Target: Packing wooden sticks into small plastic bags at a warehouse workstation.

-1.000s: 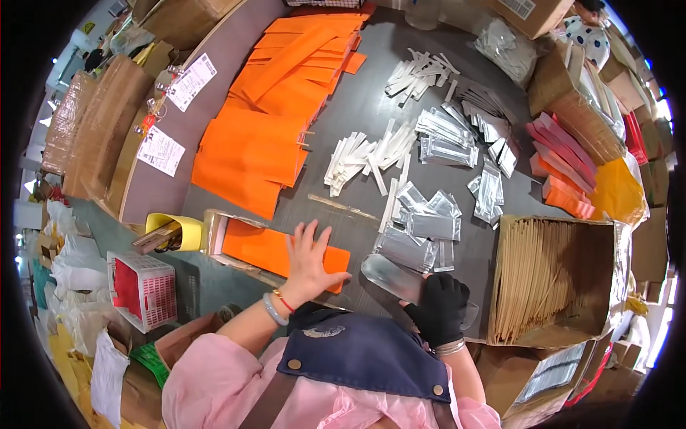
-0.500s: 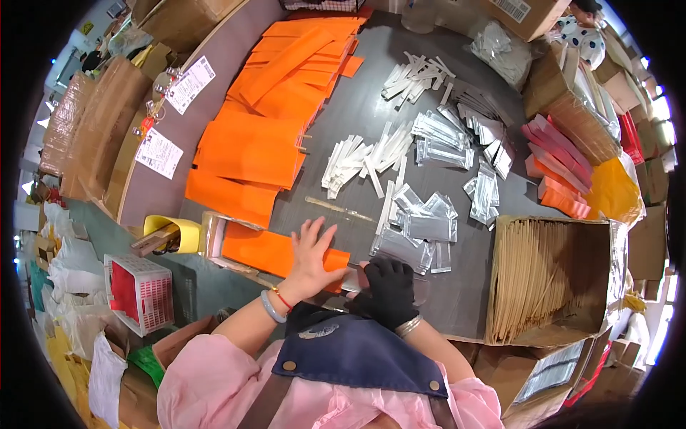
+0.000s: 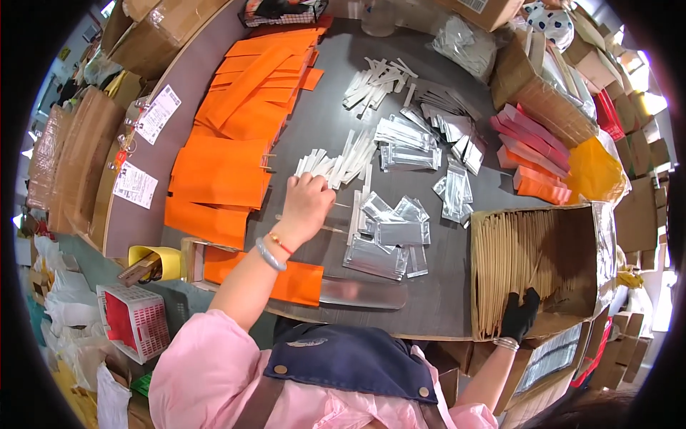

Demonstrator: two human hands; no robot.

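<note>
My bare left hand [image 3: 307, 206] reaches over the table with its fingers curled together, at the near edge of a pile of white strips [image 3: 350, 161]. What its fingertips hold, if anything, is hidden. Thin sticks lie beneath and beside it. My right hand [image 3: 519, 314], in a black glove, dips into the near side of a carton [image 3: 604, 257] packed with upright thin tan pieces [image 3: 500, 243]. Its thumb and fingers are apart. In front of me an orange flat piece [image 3: 300, 284] lies with a shiny translucent strip [image 3: 362, 292] extending from its right end.
Stacked orange pieces [image 3: 218, 171] cover the table's left side. Silver flat packets [image 3: 404, 232] lie in the middle, pink and red folded pieces [image 3: 532, 143] at right. A yellow container [image 3: 166, 262] hangs by the left edge; a white basket [image 3: 146, 322] stands below.
My left hand has left the orange piece and moved forward to the white strips, its fingers now curled. My right hand has gone from the translucent strip to the carton at right.
</note>
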